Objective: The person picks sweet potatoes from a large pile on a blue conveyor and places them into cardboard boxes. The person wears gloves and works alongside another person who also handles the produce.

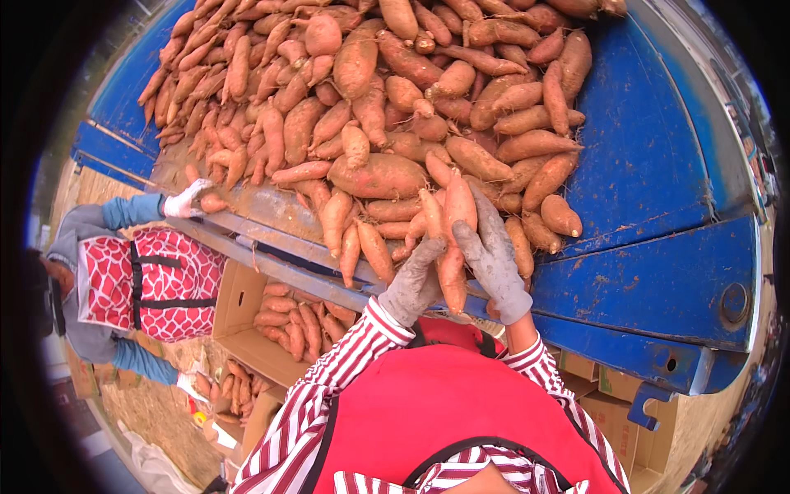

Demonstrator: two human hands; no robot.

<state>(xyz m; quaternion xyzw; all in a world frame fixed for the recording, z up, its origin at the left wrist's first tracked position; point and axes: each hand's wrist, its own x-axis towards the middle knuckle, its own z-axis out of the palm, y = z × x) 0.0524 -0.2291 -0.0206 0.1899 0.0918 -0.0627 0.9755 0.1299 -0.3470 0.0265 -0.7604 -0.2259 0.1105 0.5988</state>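
Gathered between my two hands at the front edge of the heap are a few sweet potatoes, dusted with soil. My left hand (412, 283), in a dirty grey glove, cups them from the left, its fingertips at a slim sweet potato (432, 213). On the other side my right hand (495, 259), gloved alike, has its thumb against a longer sweet potato (460, 200) and its fingers stretched along the far side. A further sweet potato (453, 281) points down towards my red apron (432, 395). Parts of both hands' grip are hidden behind the roots.
The sweet potato heap (370, 111) lies on a blue metal truck bed (642, 148) with a raised edge before me. An open cardboard box (237, 302) below left holds sweet potatoes. A co-worker's gloved hand (185, 200) touches a root at left. More cardboard boxes (608, 426) stand below right.
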